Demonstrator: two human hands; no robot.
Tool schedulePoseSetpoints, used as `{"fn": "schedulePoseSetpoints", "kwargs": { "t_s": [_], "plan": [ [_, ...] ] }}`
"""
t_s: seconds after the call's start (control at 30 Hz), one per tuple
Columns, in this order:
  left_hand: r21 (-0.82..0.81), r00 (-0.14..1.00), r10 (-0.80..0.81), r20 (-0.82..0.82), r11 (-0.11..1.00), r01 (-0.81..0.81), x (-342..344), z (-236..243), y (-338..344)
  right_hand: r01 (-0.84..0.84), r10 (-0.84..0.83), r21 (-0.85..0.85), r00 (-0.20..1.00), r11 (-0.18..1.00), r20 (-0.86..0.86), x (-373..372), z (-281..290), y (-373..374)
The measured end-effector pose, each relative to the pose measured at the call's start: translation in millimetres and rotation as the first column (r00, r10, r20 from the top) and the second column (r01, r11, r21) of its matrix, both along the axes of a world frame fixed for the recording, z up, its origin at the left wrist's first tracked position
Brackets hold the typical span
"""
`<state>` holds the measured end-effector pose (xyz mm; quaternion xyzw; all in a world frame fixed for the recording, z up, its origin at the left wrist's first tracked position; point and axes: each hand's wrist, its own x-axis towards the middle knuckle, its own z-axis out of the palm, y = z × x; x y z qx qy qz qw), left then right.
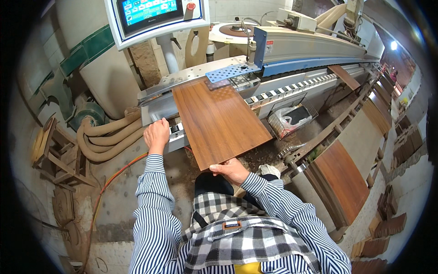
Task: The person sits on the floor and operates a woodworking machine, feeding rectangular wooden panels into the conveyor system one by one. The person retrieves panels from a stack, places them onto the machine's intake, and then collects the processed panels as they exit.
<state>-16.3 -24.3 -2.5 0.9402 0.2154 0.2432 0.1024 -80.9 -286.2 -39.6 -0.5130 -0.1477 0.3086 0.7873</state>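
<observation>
A brown wood-grain panel (pixel 219 121) lies flat on the infeed end of a long machine, its far end under a blue perforated plate (pixel 232 72). My right hand (pixel 230 171) grips the panel's near edge, thumb on top and the other fingers underneath. Left of the panel, apart from it, my left hand (pixel 156 134) is curled at the end of the metal machine bed (pixel 175 142). Whatever lies within those fingers is hidden.
A control screen (pixel 148 11) with a red button stands at the upper left. Hoses (pixel 109 132) and a wooden stool (pixel 61 153) are at left. Below the track hangs a wire basket (pixel 292 119). On the right, a roller conveyor carries stacked panels (pixel 342 176); another panel (pixel 344 77) lies farther along.
</observation>
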Motion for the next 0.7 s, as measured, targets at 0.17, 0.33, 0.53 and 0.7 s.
{"fn": "schedulePoseSetpoints", "kwargs": {
  "t_s": [0.17, 0.33, 0.53, 0.7],
  "plan": [
    [0.001, 1.0, 0.007, -0.007, 1.0, -0.007, -0.3, 0.1, -0.2, 0.015, -0.013, -0.039, 0.999, 0.999, 0.05, -0.5, 4.7, -6.9],
    [0.001, 1.0, -0.004, -0.001, 1.0, 0.004, 0.6, -2.0, 0.7, 0.099, -0.1, 0.017, 0.994, 0.995, 0.052, 3.3, 1.1, -22.9],
    [-0.003, 1.0, 0.006, -0.005, 1.0, -0.006, -0.9, -0.9, 1.3, 0.258, -0.249, -0.051, 0.958, 0.965, 0.143, 16.6, -7.7, -52.9],
    [-0.009, 1.0, 0.006, -0.007, 1.0, -0.006, -1.1, 1.1, -1.8, 0.401, -0.394, -0.04, 0.911, 0.915, 0.119, 26.6, -16.6, -73.3]
  ]
}}
